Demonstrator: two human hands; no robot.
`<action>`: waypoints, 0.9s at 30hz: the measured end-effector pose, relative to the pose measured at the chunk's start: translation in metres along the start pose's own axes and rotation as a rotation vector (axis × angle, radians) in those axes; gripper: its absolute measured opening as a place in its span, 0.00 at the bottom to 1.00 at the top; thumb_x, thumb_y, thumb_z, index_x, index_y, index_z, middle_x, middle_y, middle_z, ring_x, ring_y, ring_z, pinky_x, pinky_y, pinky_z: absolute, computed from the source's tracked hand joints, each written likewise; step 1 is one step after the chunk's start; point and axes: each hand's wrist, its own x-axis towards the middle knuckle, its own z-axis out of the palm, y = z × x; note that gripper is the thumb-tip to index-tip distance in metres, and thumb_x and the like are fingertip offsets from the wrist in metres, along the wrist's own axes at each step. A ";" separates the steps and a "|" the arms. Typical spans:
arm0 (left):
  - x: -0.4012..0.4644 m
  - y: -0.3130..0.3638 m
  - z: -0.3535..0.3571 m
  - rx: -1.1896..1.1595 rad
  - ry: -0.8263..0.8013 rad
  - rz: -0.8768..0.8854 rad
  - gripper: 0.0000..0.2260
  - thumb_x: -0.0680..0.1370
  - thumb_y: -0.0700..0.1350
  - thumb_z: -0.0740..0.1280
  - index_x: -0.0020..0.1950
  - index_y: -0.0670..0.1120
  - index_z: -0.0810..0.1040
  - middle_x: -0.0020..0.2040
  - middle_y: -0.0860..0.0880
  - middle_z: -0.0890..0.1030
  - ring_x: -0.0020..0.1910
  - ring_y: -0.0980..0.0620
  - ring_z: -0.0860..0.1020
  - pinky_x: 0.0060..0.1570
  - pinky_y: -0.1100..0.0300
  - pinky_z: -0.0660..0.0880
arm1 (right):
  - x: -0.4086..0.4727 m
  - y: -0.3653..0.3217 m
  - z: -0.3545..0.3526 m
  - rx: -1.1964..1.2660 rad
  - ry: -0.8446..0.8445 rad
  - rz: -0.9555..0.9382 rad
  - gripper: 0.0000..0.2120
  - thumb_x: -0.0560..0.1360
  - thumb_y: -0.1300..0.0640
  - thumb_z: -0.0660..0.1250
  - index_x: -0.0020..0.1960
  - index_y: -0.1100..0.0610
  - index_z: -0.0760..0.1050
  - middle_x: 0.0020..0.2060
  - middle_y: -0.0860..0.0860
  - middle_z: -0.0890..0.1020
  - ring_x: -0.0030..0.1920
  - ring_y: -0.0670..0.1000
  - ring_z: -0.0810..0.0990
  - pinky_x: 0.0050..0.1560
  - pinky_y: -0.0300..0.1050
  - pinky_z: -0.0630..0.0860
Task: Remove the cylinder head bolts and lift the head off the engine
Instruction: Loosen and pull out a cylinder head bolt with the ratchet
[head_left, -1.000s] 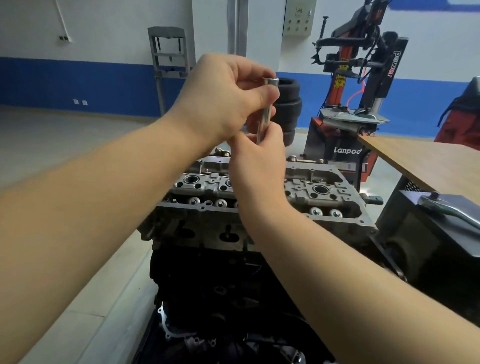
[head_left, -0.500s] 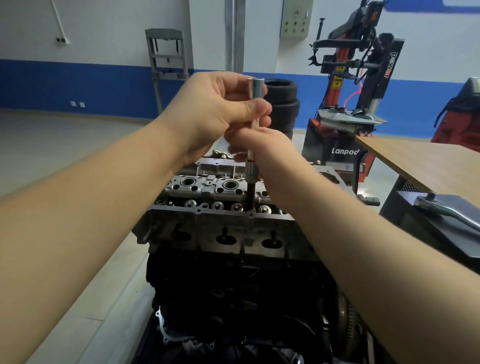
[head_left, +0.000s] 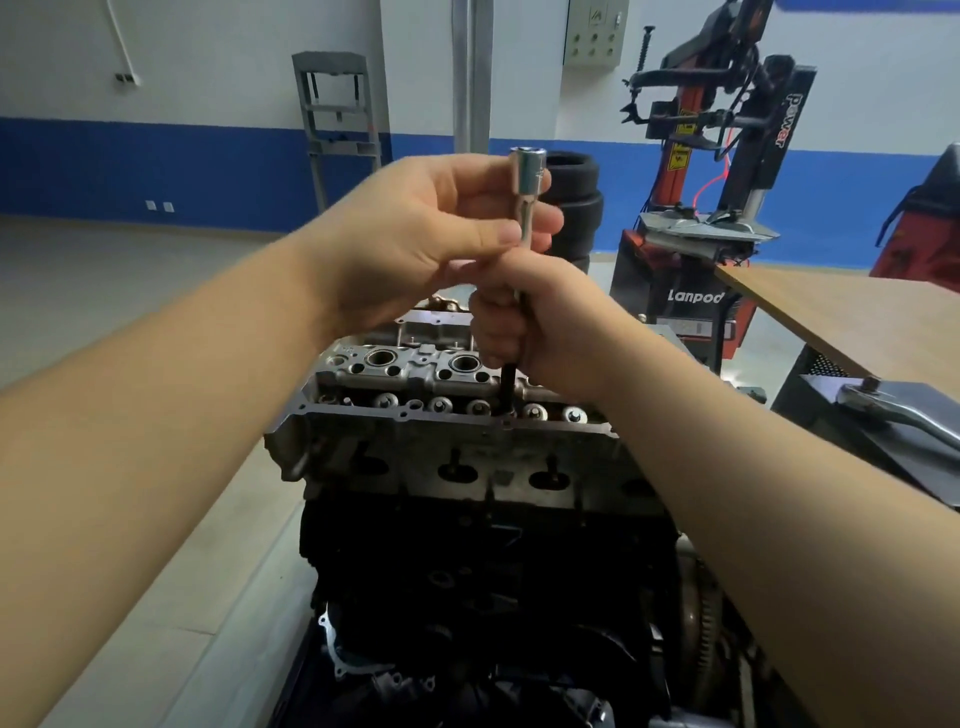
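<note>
Beyond the hands, "Lanpod" and "power" legible on the tyre machine (head_left: 696, 218). Left hand (head_left: 431, 234) pinching the extension (head_left: 527, 182) near its socket end; right hand (head_left: 540, 317) wrapped round it below. Now lowered from a second ago, dark tip down in the head (head_left: 457, 415) beneath the hands. Bolt itself hidden. Ratchet (head_left: 898, 410) rightward, cut off.

Legible text, two items, both on the red-and-black tyre changer (head_left: 722, 208) at the back right. "Lanpod" in white letters on its black lower cabinet panel (head_left: 695, 297). "power" running vertically down its black upright column (head_left: 787, 122). A yellow sticker (head_left: 679, 155) on the red post: print too small to read.
</note>
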 end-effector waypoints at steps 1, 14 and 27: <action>-0.001 -0.001 0.000 0.024 0.019 0.024 0.14 0.82 0.32 0.66 0.67 0.42 0.80 0.56 0.45 0.88 0.58 0.46 0.87 0.56 0.57 0.83 | -0.002 0.000 -0.001 -0.060 0.005 -0.036 0.10 0.77 0.58 0.67 0.39 0.56 0.70 0.29 0.52 0.70 0.30 0.52 0.67 0.36 0.51 0.66; 0.011 -0.020 0.026 0.365 0.465 0.176 0.12 0.78 0.48 0.78 0.48 0.46 0.76 0.41 0.48 0.82 0.40 0.49 0.85 0.44 0.45 0.86 | -0.025 0.033 -0.004 -0.572 0.481 -0.388 0.06 0.83 0.59 0.67 0.57 0.55 0.82 0.42 0.49 0.86 0.43 0.48 0.87 0.51 0.54 0.85; 0.014 -0.016 0.021 0.147 0.323 0.147 0.13 0.73 0.38 0.82 0.52 0.43 0.81 0.43 0.45 0.88 0.43 0.45 0.89 0.44 0.52 0.86 | -0.029 0.039 -0.013 -0.764 0.478 -0.300 0.11 0.71 0.45 0.80 0.45 0.50 0.82 0.36 0.45 0.84 0.37 0.43 0.82 0.41 0.45 0.79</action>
